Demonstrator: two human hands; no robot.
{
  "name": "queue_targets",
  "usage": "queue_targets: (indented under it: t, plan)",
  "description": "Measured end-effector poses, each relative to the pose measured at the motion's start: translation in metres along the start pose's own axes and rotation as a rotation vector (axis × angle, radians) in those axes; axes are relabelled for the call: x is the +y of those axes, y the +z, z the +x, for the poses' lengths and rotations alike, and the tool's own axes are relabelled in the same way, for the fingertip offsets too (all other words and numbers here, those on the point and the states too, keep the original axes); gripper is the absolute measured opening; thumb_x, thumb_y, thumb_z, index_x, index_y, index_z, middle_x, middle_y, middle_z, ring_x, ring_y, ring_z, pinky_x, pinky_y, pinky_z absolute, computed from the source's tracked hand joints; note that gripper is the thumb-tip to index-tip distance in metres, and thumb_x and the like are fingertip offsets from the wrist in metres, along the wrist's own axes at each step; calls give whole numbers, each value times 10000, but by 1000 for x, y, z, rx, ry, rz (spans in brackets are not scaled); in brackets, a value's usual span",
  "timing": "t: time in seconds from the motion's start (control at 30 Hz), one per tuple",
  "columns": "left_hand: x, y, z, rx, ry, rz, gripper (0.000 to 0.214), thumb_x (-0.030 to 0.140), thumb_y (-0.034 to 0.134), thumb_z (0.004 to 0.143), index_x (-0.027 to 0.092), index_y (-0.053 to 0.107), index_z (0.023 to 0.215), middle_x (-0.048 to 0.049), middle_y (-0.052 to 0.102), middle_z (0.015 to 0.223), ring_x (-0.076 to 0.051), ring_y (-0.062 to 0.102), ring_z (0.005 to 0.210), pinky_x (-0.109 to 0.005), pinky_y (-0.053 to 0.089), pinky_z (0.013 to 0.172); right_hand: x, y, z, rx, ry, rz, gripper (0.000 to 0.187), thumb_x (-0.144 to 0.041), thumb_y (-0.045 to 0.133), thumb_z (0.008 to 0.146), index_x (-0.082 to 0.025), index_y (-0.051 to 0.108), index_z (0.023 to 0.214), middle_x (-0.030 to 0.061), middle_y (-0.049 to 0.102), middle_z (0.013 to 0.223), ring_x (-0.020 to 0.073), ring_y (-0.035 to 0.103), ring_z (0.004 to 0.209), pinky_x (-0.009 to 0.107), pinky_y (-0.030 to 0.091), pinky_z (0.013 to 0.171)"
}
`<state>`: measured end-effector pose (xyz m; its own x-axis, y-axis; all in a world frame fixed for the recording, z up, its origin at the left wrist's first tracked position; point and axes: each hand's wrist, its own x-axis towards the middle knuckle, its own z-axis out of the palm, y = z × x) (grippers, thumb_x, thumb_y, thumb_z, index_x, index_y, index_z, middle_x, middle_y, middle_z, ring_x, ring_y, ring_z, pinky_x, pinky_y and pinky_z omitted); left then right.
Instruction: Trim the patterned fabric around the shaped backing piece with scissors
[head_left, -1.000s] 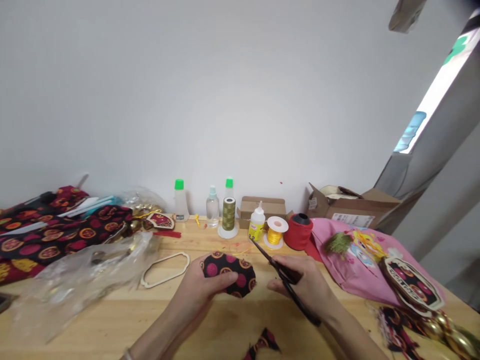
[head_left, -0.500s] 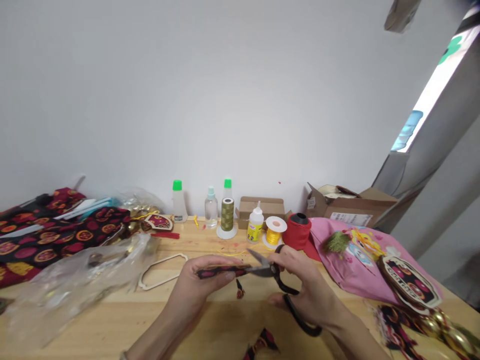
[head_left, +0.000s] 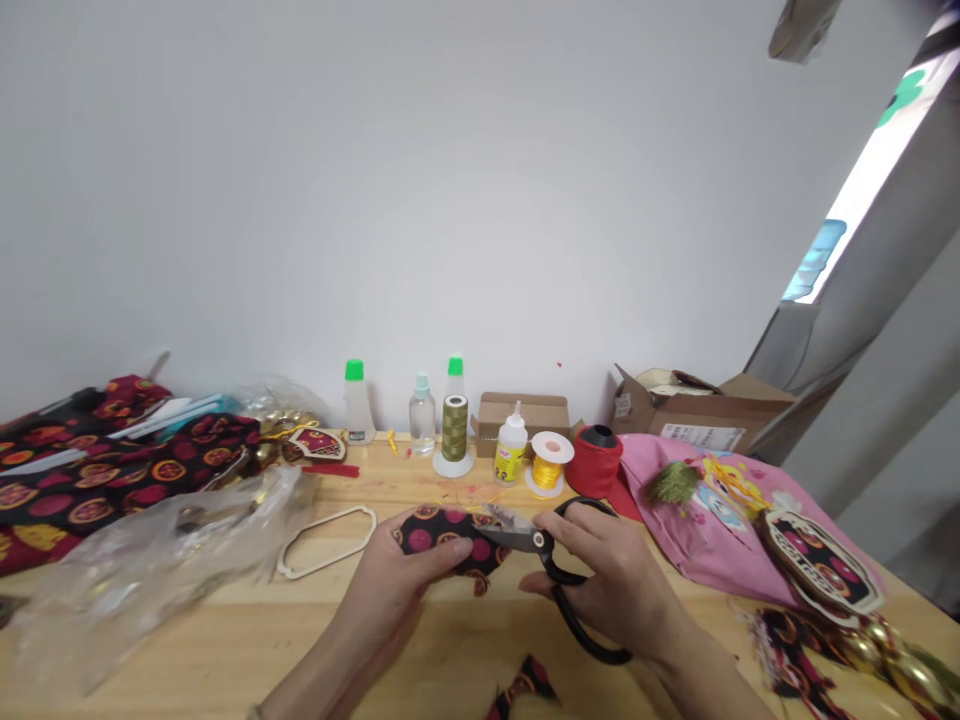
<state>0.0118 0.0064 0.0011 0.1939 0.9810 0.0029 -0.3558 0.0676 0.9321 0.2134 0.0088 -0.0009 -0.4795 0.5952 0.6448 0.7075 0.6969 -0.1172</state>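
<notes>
My left hand (head_left: 401, 565) pinches a fabric-covered piece (head_left: 442, 532), dark with a round red and orange print, thumb lying across its face. My right hand (head_left: 607, 560) grips black-handled scissors (head_left: 538, 541), fingers through the loops. Their blades are parted and reach over the right end of the piece; whether they cut into the cloth I cannot tell. A small flap of cloth (head_left: 480, 582) hangs below the piece's lower edge. Nearer to me on the wooden table lies a loose scrap of the same cloth (head_left: 529, 685).
A pale wooden frame (head_left: 328, 516) lies left of my hands, beside a plastic bag (head_left: 172, 560) and printed cloth (head_left: 135, 470). Behind stand a green thread cone (head_left: 454, 430), glue bottle (head_left: 511, 450), yellow spool (head_left: 551, 462) and red cone (head_left: 596, 465). A pink bag (head_left: 675, 530) lies right.
The fabric-covered piece has turned from edge-on to show its printed face. The scissors have shifted slightly left, their blades now over the piece's right end.
</notes>
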Motion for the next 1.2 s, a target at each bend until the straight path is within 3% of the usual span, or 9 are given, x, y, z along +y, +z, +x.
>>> queue_targets:
  t: [0.5,0.83,0.9,1.03,1.2]
  plan:
    - [-5,-6,2,5,-28,38,133,137,667,606,100,666,734,-86,706,692,-191,624,623,-283,480,608,2,-3,-1,7,-86,-138,280,-402,520,751,-145,579,844,27,549,588,126,472,516,223,304,463]
    - [-6,-7,0,23,-50,34,145,149,677,590,96,664,725,-82,704,671,-185,624,613,-274,481,604,4,-4,-1,-66,-42,-138,269,-402,546,729,-157,605,824,15,547,567,115,469,487,215,273,439]
    - [-5,-5,0,21,-45,33,140,154,679,585,97,666,712,-90,706,683,-190,625,612,-279,484,596,4,-4,0,-56,27,-81,282,-427,566,703,-163,610,792,0,532,541,106,452,462,206,274,429]
    - [-1,0,-1,43,-40,26,140,150,690,559,94,676,686,-103,710,684,-206,632,618,-287,487,597,5,-2,2,-7,302,148,278,-426,590,677,-154,611,731,-23,478,508,99,420,455,192,305,429]
    - [0,0,0,7,2,28,126,129,679,580,98,675,702,-110,710,735,-224,636,682,-305,482,648,0,7,2,11,540,530,229,-334,616,656,-152,607,796,-17,519,570,111,468,504,193,356,450]
